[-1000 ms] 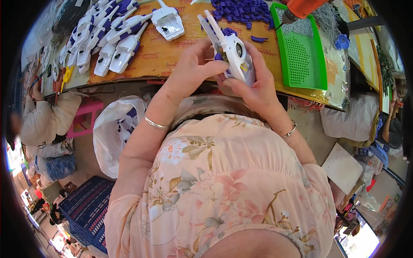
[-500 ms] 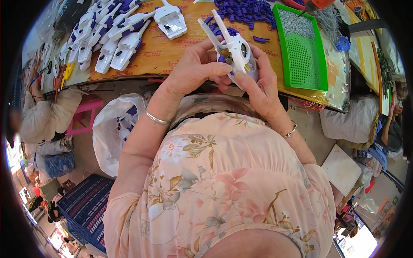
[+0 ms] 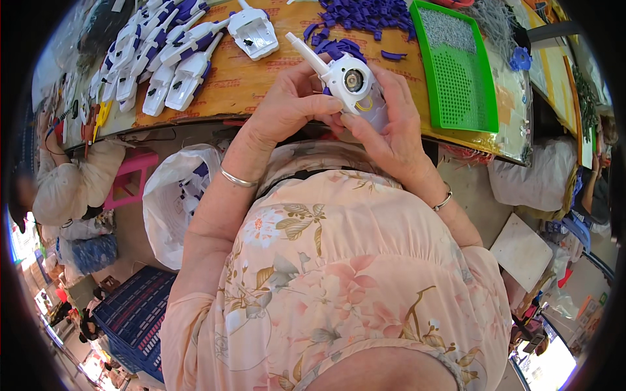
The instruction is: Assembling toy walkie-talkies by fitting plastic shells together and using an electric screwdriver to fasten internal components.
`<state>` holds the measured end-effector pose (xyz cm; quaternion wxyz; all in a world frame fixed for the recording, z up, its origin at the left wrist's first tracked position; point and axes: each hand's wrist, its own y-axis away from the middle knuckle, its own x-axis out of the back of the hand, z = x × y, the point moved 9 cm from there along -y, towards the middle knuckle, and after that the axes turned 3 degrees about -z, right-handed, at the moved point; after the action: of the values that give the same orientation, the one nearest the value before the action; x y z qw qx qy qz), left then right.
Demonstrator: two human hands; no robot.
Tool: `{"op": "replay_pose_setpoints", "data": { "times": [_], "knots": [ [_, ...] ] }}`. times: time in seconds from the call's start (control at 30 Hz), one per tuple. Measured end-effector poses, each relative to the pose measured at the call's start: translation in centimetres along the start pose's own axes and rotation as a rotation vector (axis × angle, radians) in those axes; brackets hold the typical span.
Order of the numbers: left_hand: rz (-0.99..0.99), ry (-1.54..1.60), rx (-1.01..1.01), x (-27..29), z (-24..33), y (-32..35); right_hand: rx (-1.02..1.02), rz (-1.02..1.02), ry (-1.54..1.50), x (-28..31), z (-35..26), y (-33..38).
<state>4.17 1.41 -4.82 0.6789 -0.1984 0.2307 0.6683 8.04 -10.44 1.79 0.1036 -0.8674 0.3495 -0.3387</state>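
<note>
Over the table's near edge, both hands hold a white plastic housing [image 3: 339, 73] with a long stem pointing up and left. A round dark part like a small speaker sits in its face, and a yellow wire shows below that. My left hand [image 3: 283, 107] is closed on its left side, under the stem, with the thumb across the lower edge. My right hand [image 3: 394, 133] wraps the right side, its thumb near the left thumb. Purple shows at the housing's left edge. The fingers hide its underside.
Several white and purple housings [image 3: 186, 81] are heaped at the left, and one white shell [image 3: 253, 36] lies apart. Loose purple pieces [image 3: 368, 16] lie behind my hands. A green tray [image 3: 492, 111] of small metal pieces stands at the right. A white bag [image 3: 160, 208] hangs below; another person's sleeve [image 3: 85, 182] is at left.
The two stems that stood apart now line up as one, so the housing's halves have come together. The housing has turned, with its round part facing up more and the stem leaning left.
</note>
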Motion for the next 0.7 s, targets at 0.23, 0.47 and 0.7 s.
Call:
{"op": "replay_pose_setpoints", "data": {
  "times": [0.23, 0.47, 0.7],
  "knots": [
    [0.001, -0.008, 0.035, -0.6, 0.2, 0.1, -0.018, 0.053, -0.019, -0.1, 0.9, 0.5],
    [0.085, -0.076, 0.02, -1.0, 0.5, 0.0, -0.087, 0.089, -0.149, -0.4, 2.5, 0.9],
    [0.148, -0.219, -0.056, -1.0, 1.0, 0.1, -0.02, 0.056, -0.06, -0.2, 1.5, 0.5]
  ]
}}
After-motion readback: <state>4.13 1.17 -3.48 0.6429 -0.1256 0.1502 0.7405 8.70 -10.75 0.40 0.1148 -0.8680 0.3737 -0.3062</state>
